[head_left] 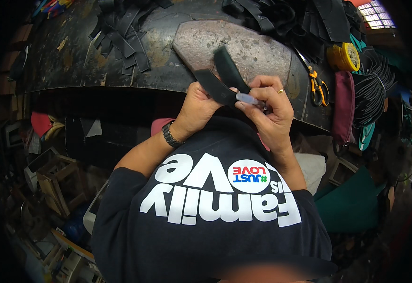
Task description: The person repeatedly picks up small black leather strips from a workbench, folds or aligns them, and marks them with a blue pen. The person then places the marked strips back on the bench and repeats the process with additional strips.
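Note:
My left hand (199, 104) pinches a curved black strip (212, 87), apparently leather or a similar sheet material, above the near edge of the workbench. Against this strip's right end, my right hand (273, 106) grips a slim, translucent pen-like tool (249, 98) between thumb and fingers. Its tip is too small to make out. A second dark strip section (231, 69), slightly greenish, rises behind the first and runs down to my right fingers. Whether the two sections join is hidden by my hands.
A worn stone slab (262, 54) lies on the dark bench (74, 70). Piles of black strips (121, 37) sit at the back. To the right are orange-handled scissors (318, 89), a yellow tub (343, 57), a maroon pouch (343, 106) and a bundle of black strips (373, 82).

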`<state>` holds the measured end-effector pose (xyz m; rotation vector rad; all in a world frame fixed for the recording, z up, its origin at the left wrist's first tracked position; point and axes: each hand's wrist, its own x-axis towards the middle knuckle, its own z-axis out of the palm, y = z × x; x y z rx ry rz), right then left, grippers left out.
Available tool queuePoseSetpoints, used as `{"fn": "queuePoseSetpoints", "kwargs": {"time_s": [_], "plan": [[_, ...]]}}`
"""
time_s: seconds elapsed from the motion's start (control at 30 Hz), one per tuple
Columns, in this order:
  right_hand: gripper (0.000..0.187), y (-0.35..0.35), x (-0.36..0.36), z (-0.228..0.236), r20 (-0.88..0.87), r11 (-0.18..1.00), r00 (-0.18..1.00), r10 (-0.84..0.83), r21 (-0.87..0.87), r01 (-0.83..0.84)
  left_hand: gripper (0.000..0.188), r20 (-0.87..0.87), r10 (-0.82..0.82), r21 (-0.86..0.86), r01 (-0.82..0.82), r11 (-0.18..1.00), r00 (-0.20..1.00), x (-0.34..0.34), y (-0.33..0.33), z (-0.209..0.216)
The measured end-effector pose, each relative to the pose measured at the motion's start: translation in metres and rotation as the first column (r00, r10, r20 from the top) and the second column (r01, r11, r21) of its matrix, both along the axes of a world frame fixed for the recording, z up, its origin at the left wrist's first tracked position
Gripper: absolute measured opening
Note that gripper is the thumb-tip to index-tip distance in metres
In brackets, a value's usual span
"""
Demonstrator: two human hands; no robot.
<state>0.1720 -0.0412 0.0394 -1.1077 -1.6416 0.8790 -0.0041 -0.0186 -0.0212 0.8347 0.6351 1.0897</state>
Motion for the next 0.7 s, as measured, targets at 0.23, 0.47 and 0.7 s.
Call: {"fn": "queuePoseSetpoints", "kwargs": {"time_s": [0.23,0.47,0.7], "plan": [[0.019,-0.003,0.0,-0.012,-0.112,0.998,0.993,-0.031,0.045,0.036,0.012,0.076,-0.018,0.041,0.015,0.999,0.997,0.0,0.002,0.001],[0.018,-0.006,0.004,-0.013,-0.125,0.997,0.991,-0.045,0.058,0.053,0.02,0.104,-0.072,0.047,0.067,0.997,0.992,0.0,-0.001,0.0],[0.019,-0.006,-0.002,-0.012,-0.084,0.965,0.99,-0.113,0.226,0.13,0.019,0.046,-0.124,0.17,0.114,0.979,0.991,-0.002,0.001,0.0]]}}
